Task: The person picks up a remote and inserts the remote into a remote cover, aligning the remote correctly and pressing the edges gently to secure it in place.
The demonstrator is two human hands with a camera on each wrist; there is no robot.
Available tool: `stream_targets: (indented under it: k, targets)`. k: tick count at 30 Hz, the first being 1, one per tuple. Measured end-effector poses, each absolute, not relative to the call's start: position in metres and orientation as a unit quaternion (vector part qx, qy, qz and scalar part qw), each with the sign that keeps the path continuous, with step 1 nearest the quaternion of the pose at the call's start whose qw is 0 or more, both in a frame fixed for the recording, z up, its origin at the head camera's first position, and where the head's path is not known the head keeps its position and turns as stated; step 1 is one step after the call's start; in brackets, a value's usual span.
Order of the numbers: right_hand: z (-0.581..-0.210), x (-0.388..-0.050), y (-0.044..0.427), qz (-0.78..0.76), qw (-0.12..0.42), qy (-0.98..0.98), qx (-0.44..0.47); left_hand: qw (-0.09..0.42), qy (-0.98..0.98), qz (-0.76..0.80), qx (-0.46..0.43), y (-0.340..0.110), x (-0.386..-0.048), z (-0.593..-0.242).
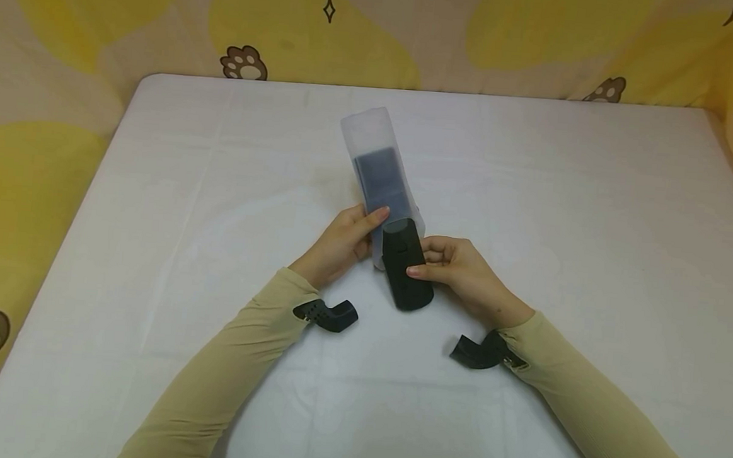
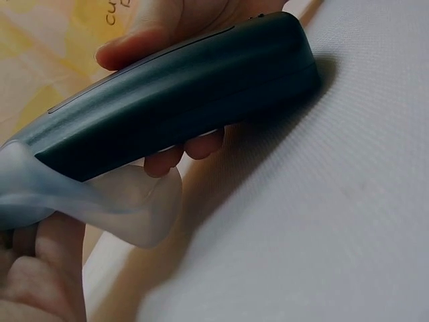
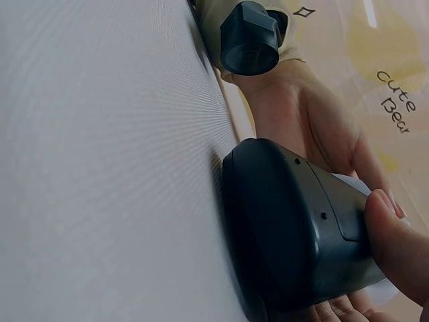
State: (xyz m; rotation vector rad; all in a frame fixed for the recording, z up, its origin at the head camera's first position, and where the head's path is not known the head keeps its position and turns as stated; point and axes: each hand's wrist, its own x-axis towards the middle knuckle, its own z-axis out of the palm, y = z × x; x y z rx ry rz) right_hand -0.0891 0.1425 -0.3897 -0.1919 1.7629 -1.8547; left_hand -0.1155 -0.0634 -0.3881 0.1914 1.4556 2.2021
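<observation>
A frosted, see-through plastic case (image 1: 370, 131) is tilted over the table in the head view, with a dark flat shape (image 1: 379, 173) showing through it. My left hand (image 1: 345, 240) grips the case near its lower end, thumb on top. At that same end is a long black handheld device (image 1: 407, 271) with rounded ends, whose exact kind I cannot tell. My right hand (image 1: 459, 271) pinches its side between thumb and curled fingers. Seams and small screws mark the device (image 3: 288, 221) in the right wrist view. In the left wrist view, the case's curved lip (image 2: 127, 208) overlaps the device's end.
A white cloth-covered table (image 1: 217, 176) lies beneath both hands. Yellow patterned fabric (image 1: 354, 36) hangs behind it and along the sides. Each wrist carries a black camera mount, the left one (image 1: 335, 316) and the right one (image 1: 480, 352).
</observation>
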Motion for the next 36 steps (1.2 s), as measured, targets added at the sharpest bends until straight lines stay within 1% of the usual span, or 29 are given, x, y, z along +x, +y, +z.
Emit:
stream_targets:
  k: [24,36]
  targets:
    - [-0.3893,-0.0888,0.1425,-0.693,0.284,0.660,-0.065,0.258,0.528,0.803,0.096,-0.0649,-0.1154,-0.3900]
    - [-0.3893,-0.0886,0.1421,-0.693,0.284,0.660,-0.064,0.262,0.520,0.808,0.094,-0.0642,-0.1147,-0.3897]
